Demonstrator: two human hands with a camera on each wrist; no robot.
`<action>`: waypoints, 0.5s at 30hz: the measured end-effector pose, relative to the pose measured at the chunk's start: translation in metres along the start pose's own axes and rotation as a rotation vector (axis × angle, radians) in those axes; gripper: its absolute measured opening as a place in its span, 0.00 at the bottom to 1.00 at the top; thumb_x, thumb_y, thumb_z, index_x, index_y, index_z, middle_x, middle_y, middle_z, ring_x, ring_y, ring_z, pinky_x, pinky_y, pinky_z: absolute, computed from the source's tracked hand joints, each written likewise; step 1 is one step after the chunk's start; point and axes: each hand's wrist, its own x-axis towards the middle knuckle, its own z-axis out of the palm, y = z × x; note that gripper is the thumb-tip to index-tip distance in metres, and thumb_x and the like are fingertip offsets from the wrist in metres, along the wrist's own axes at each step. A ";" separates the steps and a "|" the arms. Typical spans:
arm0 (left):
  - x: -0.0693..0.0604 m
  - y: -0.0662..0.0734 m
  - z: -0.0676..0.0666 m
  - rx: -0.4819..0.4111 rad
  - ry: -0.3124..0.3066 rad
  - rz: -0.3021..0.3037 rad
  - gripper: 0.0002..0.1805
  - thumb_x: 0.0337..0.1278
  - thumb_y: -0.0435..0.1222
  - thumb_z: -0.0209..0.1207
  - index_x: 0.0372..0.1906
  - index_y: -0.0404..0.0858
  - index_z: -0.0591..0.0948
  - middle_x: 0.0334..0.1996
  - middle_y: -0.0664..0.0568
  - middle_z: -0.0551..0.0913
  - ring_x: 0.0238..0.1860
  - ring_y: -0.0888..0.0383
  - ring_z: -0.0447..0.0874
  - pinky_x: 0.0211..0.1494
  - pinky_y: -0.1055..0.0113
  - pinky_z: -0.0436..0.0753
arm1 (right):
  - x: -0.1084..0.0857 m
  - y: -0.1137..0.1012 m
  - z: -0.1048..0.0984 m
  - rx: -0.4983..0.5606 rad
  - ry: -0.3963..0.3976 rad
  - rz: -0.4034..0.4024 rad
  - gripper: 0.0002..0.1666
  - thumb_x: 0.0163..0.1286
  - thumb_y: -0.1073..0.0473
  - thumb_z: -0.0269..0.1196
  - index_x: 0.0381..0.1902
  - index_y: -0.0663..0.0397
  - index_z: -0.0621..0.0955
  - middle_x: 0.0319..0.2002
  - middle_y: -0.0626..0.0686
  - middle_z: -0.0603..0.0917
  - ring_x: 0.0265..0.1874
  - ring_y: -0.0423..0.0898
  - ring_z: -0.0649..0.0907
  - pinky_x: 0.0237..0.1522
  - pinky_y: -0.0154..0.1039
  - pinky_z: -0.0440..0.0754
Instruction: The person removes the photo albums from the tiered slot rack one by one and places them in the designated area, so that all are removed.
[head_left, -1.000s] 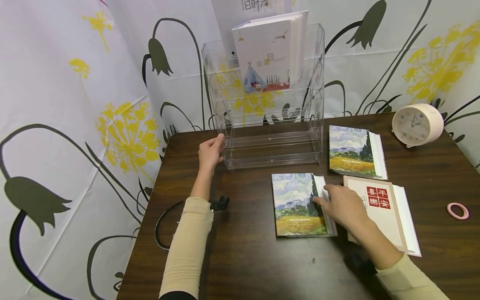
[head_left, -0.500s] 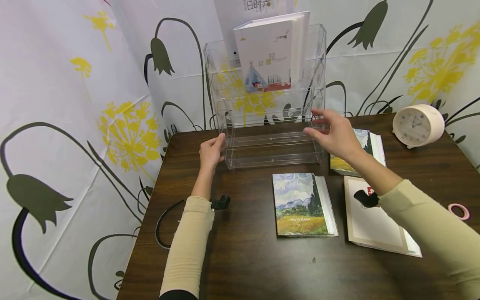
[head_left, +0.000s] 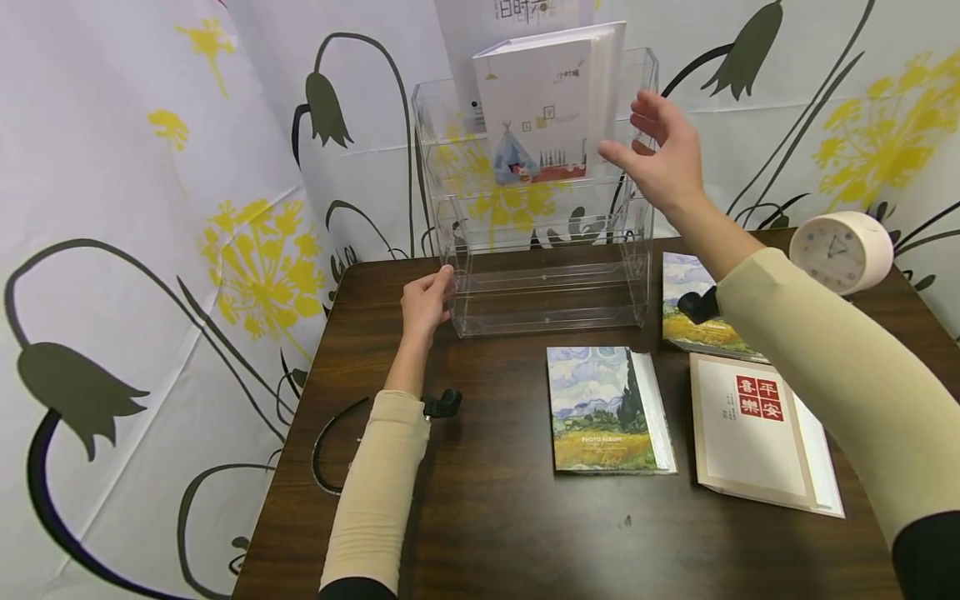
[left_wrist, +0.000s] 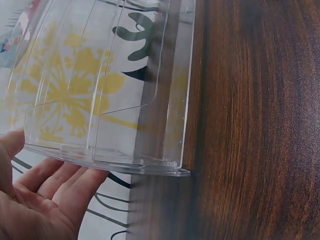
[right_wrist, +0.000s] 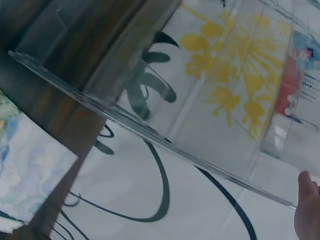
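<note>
A clear acrylic rack point(head_left: 551, 319) with stepped tiers stands at the back of the table. My left hand point(head_left: 424, 308) touches its left side panel with thumb and fingertips; the left wrist view shows those fingers point(left_wrist: 70, 187) against the panel's outer face. My right hand point(head_left: 667, 154) is raised at the rack's upper right, thumb and fingers spread apart, holding nothing. Just left of it, a white album with a tent picture point(head_left: 536, 117) stands in an upper tier. A photo album with a painted landscape point(head_left: 603, 408) lies in front of the rack.
A beige album with red characters point(head_left: 750, 450) lies at right, with a second landscape album point(head_left: 686, 308) behind it, partly hidden by my right arm. A round clock point(head_left: 840, 250) stands at the back right. A black cord point(head_left: 318, 454) lies left. A patterned curtain point(head_left: 255, 275) hangs behind.
My right hand has left the front landscape album and risen past the rack's lower tiers to beside the white album. My left hand has stayed at the rack's side.
</note>
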 end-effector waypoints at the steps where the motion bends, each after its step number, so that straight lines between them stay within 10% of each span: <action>1: 0.000 0.000 0.000 0.000 -0.001 -0.001 0.29 0.64 0.56 0.60 0.55 0.35 0.83 0.50 0.40 0.85 0.52 0.50 0.84 0.42 0.57 0.87 | 0.004 -0.001 0.001 0.003 0.005 0.006 0.47 0.60 0.58 0.72 0.73 0.55 0.64 0.69 0.53 0.69 0.66 0.42 0.70 0.67 0.36 0.68; 15: -0.001 -0.001 0.000 -0.002 -0.002 -0.001 0.31 0.62 0.58 0.60 0.55 0.35 0.83 0.50 0.42 0.85 0.51 0.51 0.85 0.45 0.52 0.86 | 0.033 -0.022 0.010 -0.159 -0.074 0.140 0.53 0.65 0.56 0.69 0.78 0.48 0.52 0.73 0.50 0.63 0.71 0.39 0.63 0.68 0.32 0.64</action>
